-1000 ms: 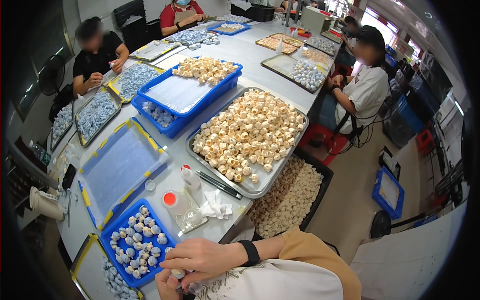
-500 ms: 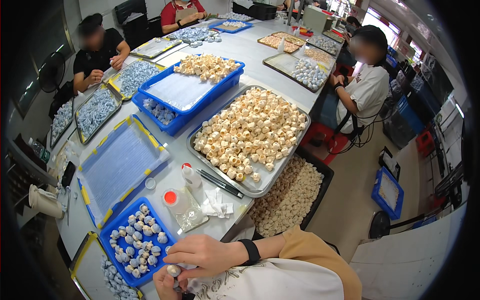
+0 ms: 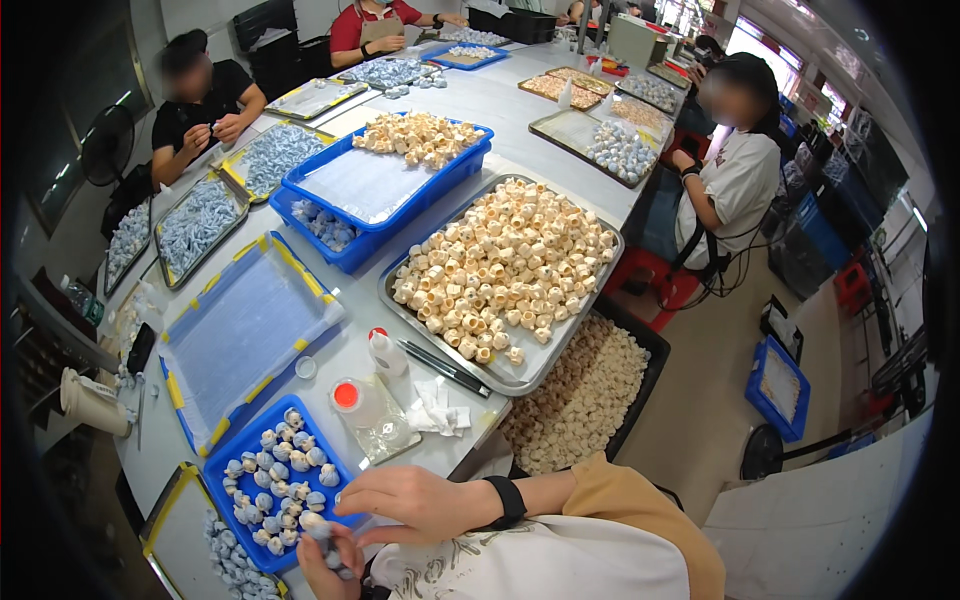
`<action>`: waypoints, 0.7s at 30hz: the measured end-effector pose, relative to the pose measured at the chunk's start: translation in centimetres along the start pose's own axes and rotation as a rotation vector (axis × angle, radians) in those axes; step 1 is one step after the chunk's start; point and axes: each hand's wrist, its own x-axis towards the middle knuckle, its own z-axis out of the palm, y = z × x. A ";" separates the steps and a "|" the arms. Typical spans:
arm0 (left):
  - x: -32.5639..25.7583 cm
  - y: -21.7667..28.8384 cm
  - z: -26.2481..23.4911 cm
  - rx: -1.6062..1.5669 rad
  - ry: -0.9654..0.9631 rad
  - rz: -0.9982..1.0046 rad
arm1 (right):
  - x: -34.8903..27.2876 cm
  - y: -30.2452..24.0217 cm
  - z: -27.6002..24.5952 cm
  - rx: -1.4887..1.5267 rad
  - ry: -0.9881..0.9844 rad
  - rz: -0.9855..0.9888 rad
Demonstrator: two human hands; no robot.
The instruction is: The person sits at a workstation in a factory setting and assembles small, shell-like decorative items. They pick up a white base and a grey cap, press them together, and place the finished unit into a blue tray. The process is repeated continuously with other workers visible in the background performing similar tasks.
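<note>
At the bottom edge my left hand grips a small grey-white wrapped piece. My right hand, with a black band on the wrist, reaches in from the right and lies over the left hand. Its fingertips are closed on the same piece. Both hands hover at the near corner of a blue tray that holds several of the same wrapped pieces in rows.
A steel tray heaped with cream caps lies ahead, next to a black crate of the same caps. A red-capped bottle, a clear tub, black tweezers and tissue sit close by. A yellow-edged lined tray is at left. Co-workers sit at right and far left.
Both hands have shifted slightly left with the small piece, toward the blue tray's corner. The rest of the table is unchanged.
</note>
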 end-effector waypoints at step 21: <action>0.3 2.1 1.0 -0.363 -0.231 -0.030 | 0.1 -0.1 -6.5 -0.291 0.192 0.195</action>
